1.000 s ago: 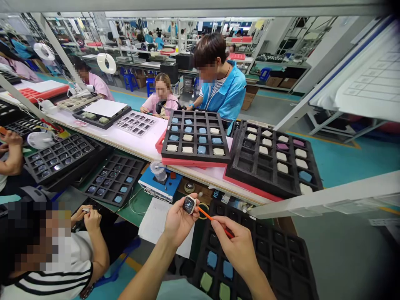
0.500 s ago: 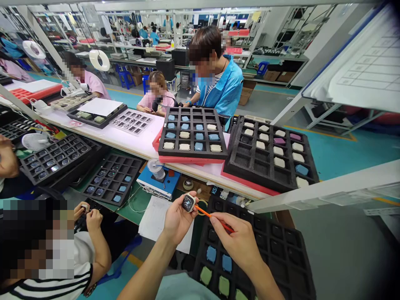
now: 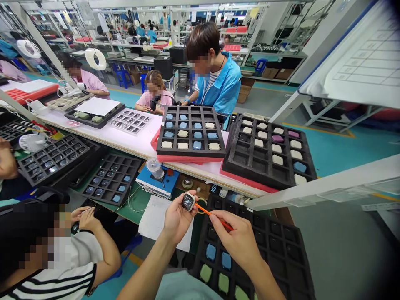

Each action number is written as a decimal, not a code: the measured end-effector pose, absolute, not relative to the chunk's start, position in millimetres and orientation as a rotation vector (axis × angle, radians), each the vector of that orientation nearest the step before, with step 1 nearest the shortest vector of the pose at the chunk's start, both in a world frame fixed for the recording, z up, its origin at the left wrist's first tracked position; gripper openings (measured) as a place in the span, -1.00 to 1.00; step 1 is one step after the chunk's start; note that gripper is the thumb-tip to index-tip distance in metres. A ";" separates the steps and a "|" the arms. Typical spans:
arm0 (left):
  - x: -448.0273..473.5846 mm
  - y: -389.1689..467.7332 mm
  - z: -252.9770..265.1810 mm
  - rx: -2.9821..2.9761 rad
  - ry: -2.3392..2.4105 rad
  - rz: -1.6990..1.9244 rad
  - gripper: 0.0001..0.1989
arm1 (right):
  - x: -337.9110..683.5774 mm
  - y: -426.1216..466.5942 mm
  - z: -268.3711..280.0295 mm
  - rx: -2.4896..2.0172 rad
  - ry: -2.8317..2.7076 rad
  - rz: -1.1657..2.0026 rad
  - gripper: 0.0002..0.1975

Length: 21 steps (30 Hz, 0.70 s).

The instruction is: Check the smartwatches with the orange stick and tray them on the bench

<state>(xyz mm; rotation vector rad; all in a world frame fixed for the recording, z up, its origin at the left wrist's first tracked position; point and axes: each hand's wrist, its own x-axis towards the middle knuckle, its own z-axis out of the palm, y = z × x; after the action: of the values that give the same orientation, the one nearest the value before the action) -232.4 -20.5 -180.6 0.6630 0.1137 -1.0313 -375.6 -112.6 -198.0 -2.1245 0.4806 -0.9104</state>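
A cream-coloured smartwatch body (image 3: 188, 202) with a lit dark screen is held in my left hand (image 3: 178, 221), its fingers closed around the edges. My right hand (image 3: 236, 231) pinches a thin orange stick-like tool (image 3: 203, 209), whose tip meets the right side of the watch. Below and right of my hands lies a black foam tray (image 3: 265, 233) with blue, green and black watch bodies in its pockets; my right forearm covers part of it. White paper (image 3: 156, 216) lies under and left of my left hand.
On the raised shelf stand two foam trays (image 3: 191, 152) (image 3: 259, 166) of coloured watch bodies. A blue box (image 3: 153, 183) carries a clear round container (image 3: 155, 168). A white post (image 3: 312, 189) crosses at right. A seated co-worker (image 3: 71, 254) is close on the left.
My hands, the watch and the orange tool stay nearly in place. The seated co-worker at left has shifted right, with both hands moved. The whole view has shifted slightly.
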 end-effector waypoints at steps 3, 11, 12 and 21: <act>-233.3 -20.8 -182.6 0.692 0.097 -1.005 -0.67 | -375.7 -112.3 -198.4 -2.139 0.494 -0.900 -0.75; -233.3 -21.4 -187.6 0.721 -0.012 -0.980 -0.71 | -374.9 -113.2 -201.6 -2.122 0.513 -0.880 -0.71; -233.6 -22.4 -188.4 0.722 -0.021 -0.982 -0.70 | -374.7 -113.6 -201.9 -2.118 0.516 -0.872 -0.71; -208.1 -46.9 -163.5 0.789 -0.063 -1.011 -0.77 | -398.6 -138.0 -230.8 -1.920 0.705 -0.752 -0.60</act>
<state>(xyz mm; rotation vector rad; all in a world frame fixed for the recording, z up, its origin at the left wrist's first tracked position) -208.1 -46.9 -163.5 0.7890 -0.0628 -1.0106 -398.6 -138.0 -230.8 -1.9204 0.7053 -0.7523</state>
